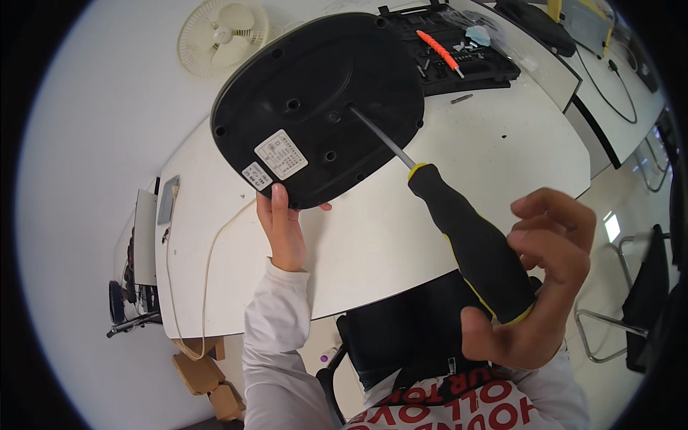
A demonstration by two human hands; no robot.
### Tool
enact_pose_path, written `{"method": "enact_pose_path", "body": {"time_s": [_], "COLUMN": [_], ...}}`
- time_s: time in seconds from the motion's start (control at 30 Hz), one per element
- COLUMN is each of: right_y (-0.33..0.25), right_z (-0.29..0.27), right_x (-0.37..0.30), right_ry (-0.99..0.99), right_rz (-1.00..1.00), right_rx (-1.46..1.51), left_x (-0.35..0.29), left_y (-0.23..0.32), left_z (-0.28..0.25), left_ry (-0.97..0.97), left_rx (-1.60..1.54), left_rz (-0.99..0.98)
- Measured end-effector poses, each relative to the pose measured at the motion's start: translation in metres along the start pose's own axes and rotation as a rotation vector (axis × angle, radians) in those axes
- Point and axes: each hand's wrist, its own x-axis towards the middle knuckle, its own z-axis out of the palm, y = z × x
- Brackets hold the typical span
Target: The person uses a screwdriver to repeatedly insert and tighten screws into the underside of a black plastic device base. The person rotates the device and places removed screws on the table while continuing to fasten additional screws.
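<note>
A black oval plastic base point(251, 107) is tilted up above the table, its underside with screw holes and white labels facing me. My left hand point(284, 226) grips its lower edge, with the thumb in front and the other fingers mostly hidden behind. In my right hand point(548, 279) is a large screwdriver point(473, 244) with a black and yellow handle. The fingers curl loosely round the handle's end, the thumb on the near side. The screwdriver's shaft slants up to the left, and its tip is at a hole near the middle of the base.
Behind the base lies an open black tool case point(476, 68) with an orange flexible shaft point(441, 54) on it. A small driver bit point(461, 99) rests on the white table point(401, 236). A cream fan point(223, 36) stands far left; a pale cable point(209, 272) trails over the near-left edge.
</note>
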Motion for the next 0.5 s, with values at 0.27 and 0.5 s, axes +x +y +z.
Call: {"method": "enact_pose_path", "body": {"time_s": [0.27, 0.5], "right_y": [0.004, 0.029], "right_z": [-0.008, -0.004], "right_x": [-0.018, -0.019], "right_ry": [0.055, 0.114], "right_rz": [0.312, 0.439], "right_rx": [-0.15, -0.327], "left_x": [-0.006, -0.013], "left_y": [-0.014, -0.019], "left_z": [-0.003, -0.002], "left_ry": [-0.086, -0.086], "left_rx": [-0.021, 0.13], "left_rz": [-0.056, -0.027]}}
